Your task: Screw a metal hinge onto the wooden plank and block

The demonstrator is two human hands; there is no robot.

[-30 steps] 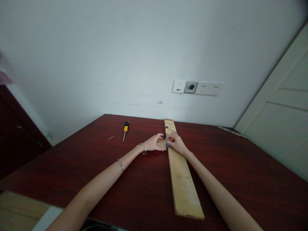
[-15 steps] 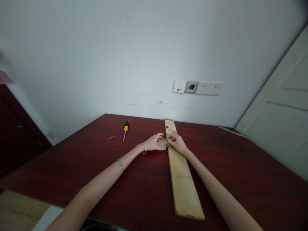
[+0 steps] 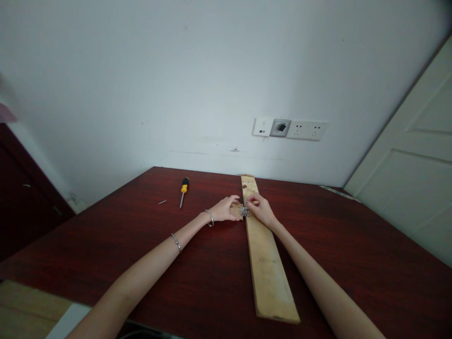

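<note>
A metal hinge [image 3: 245,211] bridges a small wooden block [image 3: 236,211] and a long wooden board [image 3: 269,263]. My left hand [image 3: 224,209] is closed around the small block, thumb and fingers on opposite edges of it. Over the board, my right hand [image 3: 260,210] has thumb and index finger pinched together just above the hinge's right side. Whatever sits between those fingertips is too small to make out. To the left lie a screwdriver [image 3: 184,190] with a yellow and black handle and a small screw or nail [image 3: 162,202].
Everything rests on a dark red wooden table [image 3: 197,273] pushed against a white wall [image 3: 197,94]. Wall sockets [image 3: 306,130] sit above its back edge. A pale panelled door [image 3: 416,174] stands on the right. A thin strip [image 3: 339,193] lies at the back right edge.
My right hand has shifted slightly up and right, so more of the hinge shows. My left hand keeps its hold on the block.
</note>
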